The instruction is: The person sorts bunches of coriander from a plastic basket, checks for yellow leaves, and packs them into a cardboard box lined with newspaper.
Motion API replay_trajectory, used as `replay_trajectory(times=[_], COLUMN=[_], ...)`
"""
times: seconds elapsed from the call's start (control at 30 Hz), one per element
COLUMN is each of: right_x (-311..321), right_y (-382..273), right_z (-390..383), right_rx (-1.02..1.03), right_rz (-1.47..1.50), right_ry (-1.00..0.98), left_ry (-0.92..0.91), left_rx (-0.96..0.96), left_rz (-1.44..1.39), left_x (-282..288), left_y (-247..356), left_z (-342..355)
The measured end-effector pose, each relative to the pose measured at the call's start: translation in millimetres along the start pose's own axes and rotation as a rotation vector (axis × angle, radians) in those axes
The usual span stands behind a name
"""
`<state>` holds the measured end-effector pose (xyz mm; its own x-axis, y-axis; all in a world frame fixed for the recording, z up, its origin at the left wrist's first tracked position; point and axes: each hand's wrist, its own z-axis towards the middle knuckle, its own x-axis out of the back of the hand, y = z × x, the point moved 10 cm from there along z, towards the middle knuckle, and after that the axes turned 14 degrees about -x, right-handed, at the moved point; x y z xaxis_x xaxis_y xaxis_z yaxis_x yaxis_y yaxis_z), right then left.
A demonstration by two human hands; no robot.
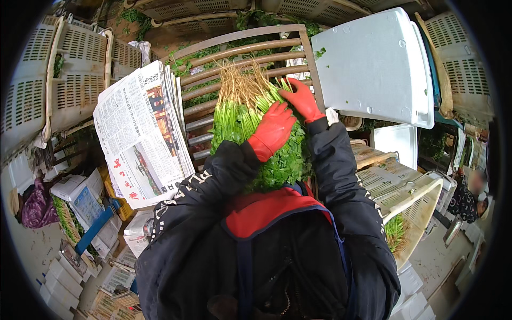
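A bunch of green leafy herbs with pale roots lies on a slatted wooden rack, roots pointing away from me. My left hand, in a red glove, rests flat on the green stems in the middle of the bunch. My right hand, also in a red glove, grips the stems at the bunch's right side, just below the roots. Both arms wear dark jacket sleeves.
A stack of newspapers lies left of the rack. White foam lids lean at the right. Perforated plastic crates stand at the left, back and right. Another person sits at the far right.
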<state>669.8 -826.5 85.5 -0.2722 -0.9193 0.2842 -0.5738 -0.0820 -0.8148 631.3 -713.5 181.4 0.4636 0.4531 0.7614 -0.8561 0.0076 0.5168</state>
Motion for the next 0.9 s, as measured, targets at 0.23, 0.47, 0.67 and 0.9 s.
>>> replay_trajectory(times=[0.23,0.47,0.67,0.9], right_x=[-12.2,34.2,67.2,135.5], right_y=[-48.9,-14.1,-17.7,-162.9], right_z=[5.1,-25.5,-82.2,-126.0], right_rx=[0.378,0.047,0.058,0.359], right_rz=[-0.41,0.659,0.592,0.629], right_ry=[0.066,0.164,0.219,0.084], left_ry=[-0.026,0.509,-0.287,-0.126], left_rx=[0.026,0.371,0.11,0.223], left_rz=[0.022,-0.348,0.037,-0.073], left_x=[-3.2,33.4,-25.4,-46.1], left_y=[-2.4,-18.0,-9.2,-33.3], left_z=[-0.4,8.0,50.6,24.3])
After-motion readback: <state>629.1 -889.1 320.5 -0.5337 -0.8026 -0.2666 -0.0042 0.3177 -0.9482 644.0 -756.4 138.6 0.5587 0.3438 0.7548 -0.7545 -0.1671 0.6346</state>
